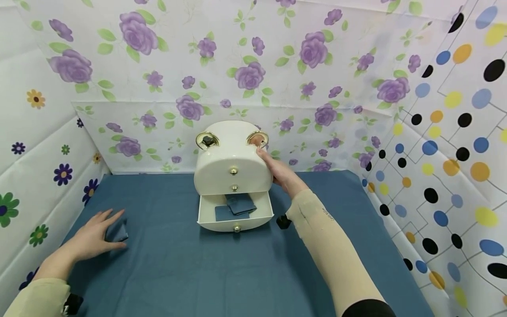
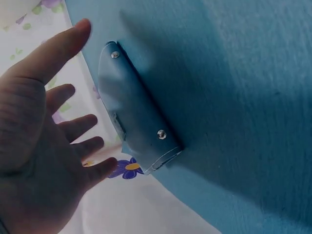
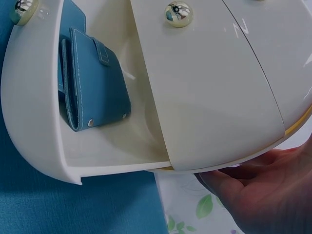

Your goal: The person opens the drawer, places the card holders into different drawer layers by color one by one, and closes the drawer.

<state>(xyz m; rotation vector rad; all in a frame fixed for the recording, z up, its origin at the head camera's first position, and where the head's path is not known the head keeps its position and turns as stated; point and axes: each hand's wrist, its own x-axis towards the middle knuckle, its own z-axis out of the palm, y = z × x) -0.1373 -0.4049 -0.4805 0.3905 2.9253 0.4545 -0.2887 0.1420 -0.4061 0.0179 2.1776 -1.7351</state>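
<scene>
My left hand (image 1: 89, 235) is spread around a small blue leather case (image 1: 117, 231) on the left of the table. In the left wrist view this case (image 2: 129, 105) shows two metal snaps, and a gap separates it from the fingers. A white storage box (image 1: 214, 171) with gold knobs and ring-shaped ears stands at the centre back. My right hand (image 1: 283, 174) rests against its right side, with some fingertips hidden behind the box. Its bottom drawer (image 1: 259, 215) is pulled out. Inside lie a blue leather wallet (image 3: 100, 78) and another flat blue piece (image 1: 223, 214) partly under it.
A blue cloth (image 1: 166, 273) covers the table. Flowered sheeting (image 1: 222, 79) rises behind the box, daisy-printed sheeting (image 1: 43, 185) on the left, and dotted sheeting (image 1: 447, 145) on the right. Two closed drawers with knobs (image 1: 234, 171) sit above the open one.
</scene>
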